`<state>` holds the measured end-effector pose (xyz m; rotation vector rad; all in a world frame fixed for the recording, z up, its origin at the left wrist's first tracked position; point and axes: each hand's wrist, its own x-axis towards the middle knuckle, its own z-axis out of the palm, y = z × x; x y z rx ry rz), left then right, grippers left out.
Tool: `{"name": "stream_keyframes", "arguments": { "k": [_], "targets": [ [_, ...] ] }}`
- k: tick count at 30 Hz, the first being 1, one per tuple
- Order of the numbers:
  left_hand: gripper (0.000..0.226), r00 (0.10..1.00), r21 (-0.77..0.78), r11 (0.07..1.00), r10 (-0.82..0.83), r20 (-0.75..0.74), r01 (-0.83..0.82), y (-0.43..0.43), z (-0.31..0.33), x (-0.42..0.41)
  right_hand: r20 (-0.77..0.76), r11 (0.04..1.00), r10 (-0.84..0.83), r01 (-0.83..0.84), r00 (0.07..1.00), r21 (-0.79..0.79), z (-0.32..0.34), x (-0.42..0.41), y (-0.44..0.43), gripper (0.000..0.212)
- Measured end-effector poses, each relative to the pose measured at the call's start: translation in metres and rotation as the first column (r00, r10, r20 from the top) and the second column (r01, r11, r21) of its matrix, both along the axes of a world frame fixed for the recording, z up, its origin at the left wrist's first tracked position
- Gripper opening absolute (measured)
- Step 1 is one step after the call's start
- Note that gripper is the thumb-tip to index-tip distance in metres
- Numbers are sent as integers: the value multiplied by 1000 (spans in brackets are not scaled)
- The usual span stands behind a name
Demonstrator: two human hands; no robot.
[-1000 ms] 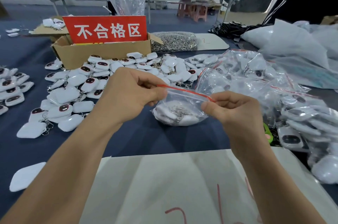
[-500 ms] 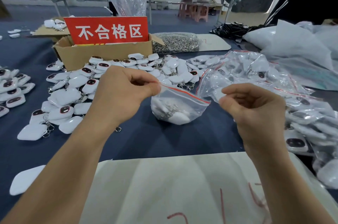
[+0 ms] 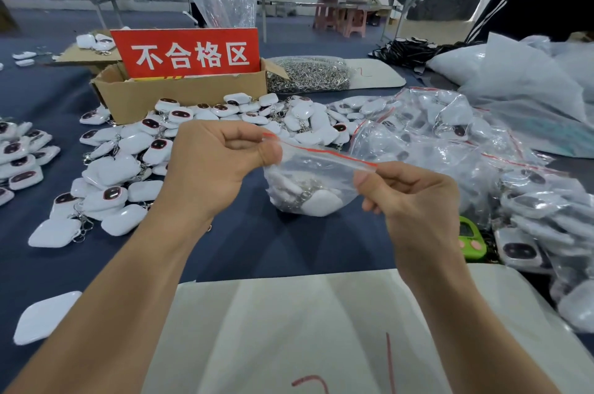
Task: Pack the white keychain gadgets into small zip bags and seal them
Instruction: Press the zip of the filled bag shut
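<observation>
SEALING STEP: A worker's left hand (image 3: 218, 168) and right hand (image 3: 414, 200) each pinch one end of a small clear plastic zip bag with a red closure strip (image 3: 315, 178), holding it low over the blue-covered table (image 3: 257, 249). White rounded plastic keychain gadgets (image 3: 318, 202) and their metal rings sag in the bag's bottom. The strip is drawn taut between the thumbs, probably so that the seal can be pressed shut along its length; whether it is fully closed cannot be told. Loose white gadgets (image 3: 128, 165) lie heaped at left, in front of a brown cardboard box (image 3: 180, 97) bearing a red sign with white characters (image 3: 189, 54). Filled clear bags (image 3: 450, 142) pile up just beside the right hand, with a small green timer (image 3: 467, 236) near them. Nothing appears to block the way to that pile.
</observation>
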<state>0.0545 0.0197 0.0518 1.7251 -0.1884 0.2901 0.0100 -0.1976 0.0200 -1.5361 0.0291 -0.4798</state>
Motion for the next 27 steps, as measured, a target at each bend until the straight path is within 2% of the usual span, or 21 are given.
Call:
{"name": "stream_keyframes", "arguments": {
  "k": [6,9,17,20,27],
  "targets": [
    [11,990,-43,996,-70,119,76,1,20,-10,168,995,2,-18,986,95,9,-8,-4,18],
    [7,993,-81,992,-91,79,97,-3,17,-11,153,992,20,-38,988,117,7,-8,-4,24],
    [2,994,-172,980,-107,-28,100,-15,10,-9,133,983,9,-33,991,181,1,-4,-3,21],
    [17,996,-173,981,-86,-12,83,-16,11,-9,131,972,19,-49,991,228,1,-3,-4,16],
    [12,984,-210,967,-163,-77,143,-33,5,-18,101,959,68,-93,993,268,-3,-1,-6,15]
  ]
}}
